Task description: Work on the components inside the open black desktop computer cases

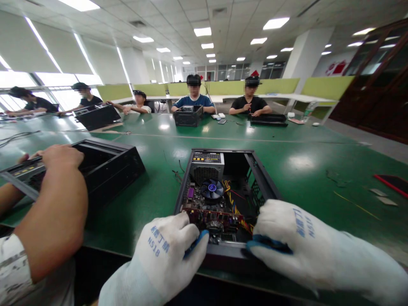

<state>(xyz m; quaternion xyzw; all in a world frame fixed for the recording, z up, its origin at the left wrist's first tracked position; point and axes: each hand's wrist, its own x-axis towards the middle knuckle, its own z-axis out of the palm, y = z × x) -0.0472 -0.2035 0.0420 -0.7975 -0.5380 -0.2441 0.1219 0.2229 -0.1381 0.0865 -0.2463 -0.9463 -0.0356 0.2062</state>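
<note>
An open black computer case (pixel 262 172) lies in front of me with its inside facing up. Within it are a silver power supply (pixel 206 170), a black cooling fan (pixel 212 189), yellow and red cables (pixel 235 205) and a dark red expansion card (pixel 204 213) near the close end. My left hand (pixel 162 248), in a white and blue work glove, is closed at the near left corner, its fingertips by the card and partly hidden. Gloved the same way, my right hand (pixel 283 233) grips the case's near right corner, thumb on the outside.
At my left, a co-worker's arm (pixel 55 199) reaches over another black case (pixel 111 170). Several people sit across the green table (pixel 302 163) with more cases (pixel 188 117). Right of my case lie a yellow strip (pixel 357 206), small flat pieces (pixel 384 197) and a red-edged object (pixel 392 182).
</note>
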